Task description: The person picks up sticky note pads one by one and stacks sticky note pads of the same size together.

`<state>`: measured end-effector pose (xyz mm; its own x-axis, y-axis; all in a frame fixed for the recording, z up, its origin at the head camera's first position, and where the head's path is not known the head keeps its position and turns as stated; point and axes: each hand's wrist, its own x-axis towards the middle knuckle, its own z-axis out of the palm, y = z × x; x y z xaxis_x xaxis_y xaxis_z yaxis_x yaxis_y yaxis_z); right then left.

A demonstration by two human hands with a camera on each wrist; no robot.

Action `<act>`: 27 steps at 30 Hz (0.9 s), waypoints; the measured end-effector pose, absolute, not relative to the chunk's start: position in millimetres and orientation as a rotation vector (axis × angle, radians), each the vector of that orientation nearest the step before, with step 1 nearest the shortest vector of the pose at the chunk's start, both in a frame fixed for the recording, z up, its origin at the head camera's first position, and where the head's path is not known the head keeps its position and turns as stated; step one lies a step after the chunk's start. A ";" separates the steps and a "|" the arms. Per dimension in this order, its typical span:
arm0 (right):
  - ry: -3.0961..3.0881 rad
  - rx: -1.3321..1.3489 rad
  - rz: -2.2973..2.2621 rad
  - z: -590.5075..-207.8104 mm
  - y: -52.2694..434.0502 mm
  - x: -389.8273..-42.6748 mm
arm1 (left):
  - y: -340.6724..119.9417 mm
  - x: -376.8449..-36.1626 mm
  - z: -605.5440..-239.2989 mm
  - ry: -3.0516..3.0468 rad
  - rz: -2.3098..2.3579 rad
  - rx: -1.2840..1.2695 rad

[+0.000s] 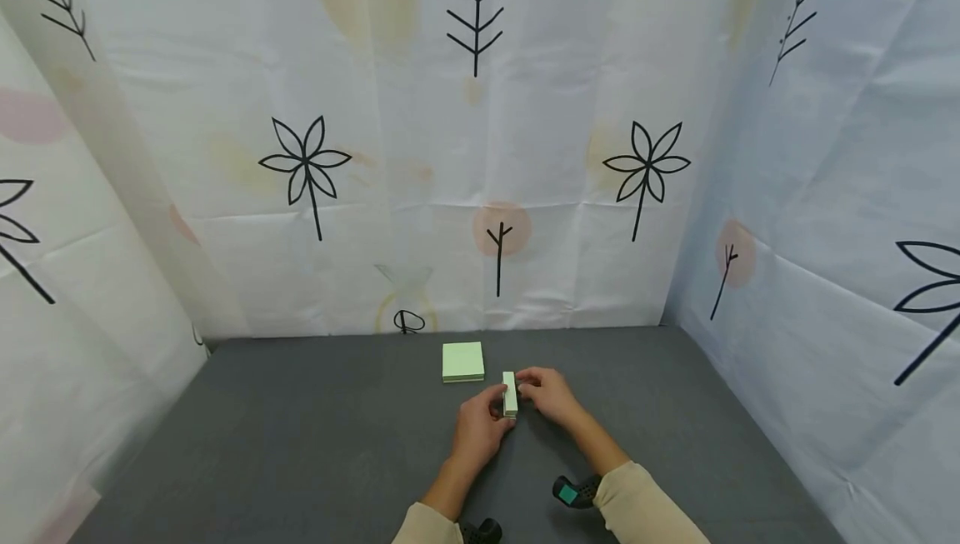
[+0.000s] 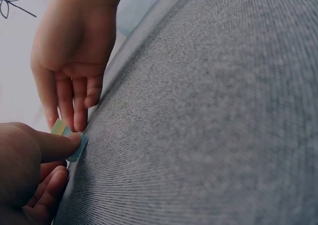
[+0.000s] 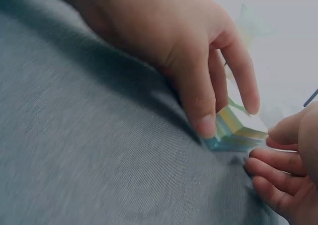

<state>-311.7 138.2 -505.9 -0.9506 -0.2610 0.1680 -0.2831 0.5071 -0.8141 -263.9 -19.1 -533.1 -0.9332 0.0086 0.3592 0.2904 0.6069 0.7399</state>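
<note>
- Both forearms in beige long sleeves, cuffs ending short of the wrists.
- Left sleeve (image 1: 427, 526): black wrist-worn device at the cuff.
- Right sleeve (image 1: 645, 504): black wrist device (image 1: 573, 491) with teal square marking.
- Hands bare, no rings.

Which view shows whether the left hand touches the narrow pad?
Touching. In the right wrist view the left hand presses its thumb against the narrow pad side; the head view agrees.

Evenly bright, soft diffuse light, faint shadows only. Head view sharp centrally, bowed and stretched at edges. Both wrist views soft, hazy, close-up blur, washed-out bright backgrounds.
</note>
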 end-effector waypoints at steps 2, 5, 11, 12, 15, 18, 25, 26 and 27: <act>-2.717 0.552 1.340 -505.9 141.0 -308.0 | -19.3 -263.1 -532.8 -2.519 -1.263 -0.238; -2.721 0.635 1.164 -505.9 144.8 -303.4 | -19.6 -262.3 -532.8 -2.523 -1.273 -0.234; -2.751 0.783 0.977 -506.2 151.9 -298.4 | -21.1 -261.0 -532.9 -2.540 -1.209 -0.238; -2.757 0.808 0.938 -506.7 153.3 -297.9 | -21.4 -260.4 -532.5 -2.543 -1.196 -0.242; -2.773 0.866 0.824 -507.2 155.2 -295.5 | -23.1 -258.4 -531.5 -2.549 -1.158 -0.265; -2.791 0.900 0.689 -506.5 155.3 -292.2 | -25.0 -256.6 -530.1 -2.562 -1.139 -0.287; -2.789 0.928 0.452 -502.8 150.5 -284.0 | -28.6 -252.7 -524.8 -2.627 -1.115 -0.330; -2.779 0.933 0.437 -502.2 149.9 -283.1 | -29.0 -252.4 -524.3 -2.634 -1.105 -0.336; -2.773 0.935 0.422 -501.6 149.4 -282.3 | -29.4 -252.2 -523.6 -2.639 -1.091 -0.346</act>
